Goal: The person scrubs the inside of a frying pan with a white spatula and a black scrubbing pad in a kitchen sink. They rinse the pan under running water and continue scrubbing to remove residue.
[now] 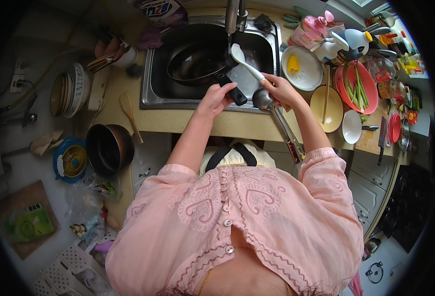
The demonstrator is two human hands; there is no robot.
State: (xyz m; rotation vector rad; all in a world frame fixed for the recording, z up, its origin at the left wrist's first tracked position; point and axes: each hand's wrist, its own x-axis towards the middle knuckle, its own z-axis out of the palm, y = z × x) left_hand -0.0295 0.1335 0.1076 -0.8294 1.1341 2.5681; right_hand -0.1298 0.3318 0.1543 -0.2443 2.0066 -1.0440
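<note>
A dark frying pan [190, 66] sits tilted in the steel sink [146, 91], below the tap [231, 19]. Its black handle points toward me, and my left hand [216, 99] is closed on it, thumb on top. In my right hand [280, 92] is a white spoon-shaped utensil [246, 63] with a long handle. Its rounded head is over the pan's right rim, near a thin stream of water. A steel ladle [262, 99] rests at the sink's front edge just under my right hand, its handle reaching past the counter edge. Whether my right fingers touch it is unclear.
Right of the sink are a white bowl [303, 79] with a yellow piece, a yellow bowl [333, 118] with chopsticks, and a red basin [370, 93] of green stalks. A knife [382, 140] lies farther right. A dark pot [110, 150] and wooden spatula [131, 118] are left.
</note>
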